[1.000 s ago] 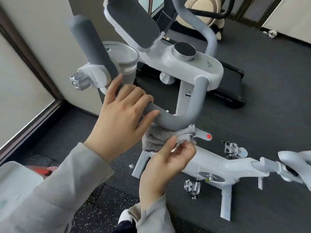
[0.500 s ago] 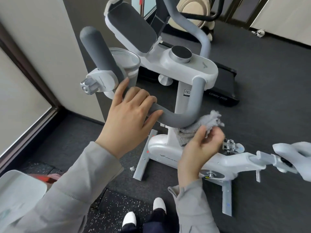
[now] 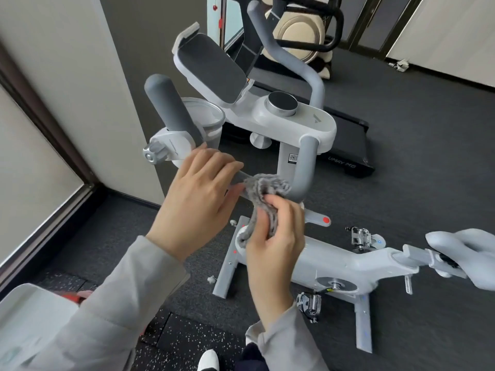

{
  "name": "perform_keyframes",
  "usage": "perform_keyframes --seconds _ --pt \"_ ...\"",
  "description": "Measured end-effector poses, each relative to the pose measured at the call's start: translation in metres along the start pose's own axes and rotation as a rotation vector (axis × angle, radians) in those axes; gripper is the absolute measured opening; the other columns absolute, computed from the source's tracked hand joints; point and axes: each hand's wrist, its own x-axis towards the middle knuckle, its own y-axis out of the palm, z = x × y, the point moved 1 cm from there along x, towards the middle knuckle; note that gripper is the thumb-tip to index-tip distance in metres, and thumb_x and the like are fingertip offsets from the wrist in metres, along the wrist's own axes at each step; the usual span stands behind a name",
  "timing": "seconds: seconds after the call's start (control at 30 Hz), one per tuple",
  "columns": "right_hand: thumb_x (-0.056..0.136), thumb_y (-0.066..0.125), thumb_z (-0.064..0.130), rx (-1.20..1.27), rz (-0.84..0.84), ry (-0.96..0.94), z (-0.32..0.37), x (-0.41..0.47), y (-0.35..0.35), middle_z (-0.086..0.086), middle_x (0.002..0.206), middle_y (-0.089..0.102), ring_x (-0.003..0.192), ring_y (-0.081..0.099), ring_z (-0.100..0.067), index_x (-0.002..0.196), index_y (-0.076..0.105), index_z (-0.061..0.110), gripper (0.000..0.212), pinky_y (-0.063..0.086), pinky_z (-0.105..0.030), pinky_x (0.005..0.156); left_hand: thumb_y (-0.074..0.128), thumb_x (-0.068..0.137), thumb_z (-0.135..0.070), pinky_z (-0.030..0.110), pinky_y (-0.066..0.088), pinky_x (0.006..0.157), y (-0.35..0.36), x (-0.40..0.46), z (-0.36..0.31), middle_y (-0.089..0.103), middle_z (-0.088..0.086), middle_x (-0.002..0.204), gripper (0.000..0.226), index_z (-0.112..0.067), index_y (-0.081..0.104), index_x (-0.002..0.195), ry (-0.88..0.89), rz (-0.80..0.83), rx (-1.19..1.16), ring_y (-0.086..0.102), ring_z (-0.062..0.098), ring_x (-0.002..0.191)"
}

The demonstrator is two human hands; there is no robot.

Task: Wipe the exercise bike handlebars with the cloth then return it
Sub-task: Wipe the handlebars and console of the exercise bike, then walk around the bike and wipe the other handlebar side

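The white exercise bike has grey padded handlebars that curve from the console down towards me and up to the left grip. My left hand lies over the lower left bar, fingers curled round it. A fluffy grey cloth is bunched on the bar just right of that hand, at the bend. My right hand grips the cloth from below, with a tail of it hanging down past the palm.
The tablet holder and round knob sit on the console. A cup holder is on the left. The bike's saddle is at the right. A treadmill stands behind, and a wall is close on the left.
My right hand brought the cloth from the right side of the bar's bend to the top of the bar, next to my left hand. The left hand stays on the bar.
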Motion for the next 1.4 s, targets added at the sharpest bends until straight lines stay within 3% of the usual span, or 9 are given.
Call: perform_keyframes --seconds 0.13,0.27,0.5,0.67,0.87,1.1,1.27,1.4 --pt "0.085 0.061 -0.003 0.071 0.096 0.043 0.017 -0.006 0.009 -0.012 0.094 0.061 0.09 0.057 -0.021 0.096 0.064 -0.002 0.012 0.041 -0.012 0.085 0.048 0.092 -0.029 0.034 0.032 0.1 -0.021 -0.017 0.012 0.06 -0.001 0.116 0.029 -0.015 0.059 0.114 -0.005 -0.001 0.033 0.048 0.024 0.113" --pt "0.085 0.06 -0.003 0.084 0.097 0.066 0.015 -0.003 -0.008 -0.009 0.093 0.062 0.09 0.055 -0.01 0.096 0.063 -0.001 0.012 0.038 -0.006 0.084 0.051 0.09 -0.027 0.035 0.034 0.097 -0.027 -0.03 0.016 0.06 0.0 0.117 0.029 -0.014 0.06 0.115 -0.019 -0.006 0.018 0.049 0.023 0.115" --pt "0.088 0.059 -0.002 0.017 0.274 0.138 -0.013 -0.005 -0.076 -0.006 0.098 0.062 0.092 0.057 -0.01 0.101 0.062 0.005 0.015 0.044 -0.017 0.083 0.059 0.086 -0.019 0.038 0.044 0.096 -0.004 -0.06 -0.022 0.063 0.003 0.117 0.028 -0.011 0.062 0.113 0.064 0.098 -0.101 0.057 0.024 0.11" --pt "0.088 0.059 0.003 -0.036 0.292 0.178 -0.032 -0.025 -0.127 -0.002 0.094 0.062 0.088 0.057 -0.005 0.1 0.059 0.019 0.02 0.043 -0.012 0.08 0.061 0.086 -0.026 0.043 0.044 0.102 0.033 -0.085 -0.04 0.063 0.004 0.122 0.033 -0.011 0.061 0.115 0.081 0.294 -0.1 0.057 0.025 0.117" --pt "0.085 0.061 -0.003 -0.087 0.277 0.294 -0.052 -0.063 -0.192 0.006 0.093 0.061 0.09 0.055 0.008 0.099 0.058 0.02 0.027 0.038 -0.005 0.081 0.042 0.093 -0.045 0.036 0.026 0.112 0.102 -0.124 -0.067 0.051 -0.001 0.137 0.046 -0.017 0.048 0.129 0.058 0.7 -0.045 0.041 0.019 0.13" --pt "0.086 0.062 0.0 -0.168 0.143 0.404 -0.069 -0.111 -0.312 0.003 0.094 0.063 0.09 0.057 0.003 0.1 0.062 0.015 0.02 0.041 -0.006 0.079 0.044 0.093 -0.042 0.039 0.04 0.1 0.181 -0.196 -0.121 0.056 0.002 0.129 0.04 -0.017 0.052 0.123 -0.112 1.237 -0.001 0.05 0.024 0.121" --pt "0.085 0.062 0.003 -0.258 0.021 0.504 -0.082 -0.154 -0.42 0.0 0.094 0.063 0.089 0.058 -0.002 0.1 0.062 0.013 0.018 0.042 -0.008 0.079 0.045 0.095 -0.038 0.027 0.035 0.102 0.193 -0.248 -0.169 0.054 0.011 0.134 0.043 -0.008 0.052 0.126 -0.186 1.361 0.016 0.047 0.024 0.126" --pt "0.084 0.063 0.002 -0.367 -0.075 0.586 -0.092 -0.193 -0.5 0.008 0.093 0.062 0.092 0.056 0.005 0.099 0.061 0.016 0.02 0.038 -0.002 0.078 0.047 0.094 -0.039 0.029 0.037 0.102 0.2 -0.27 -0.219 0.055 0.01 0.132 0.04 -0.013 0.054 0.124 -0.144 1.4 0.014 0.048 0.024 0.123"
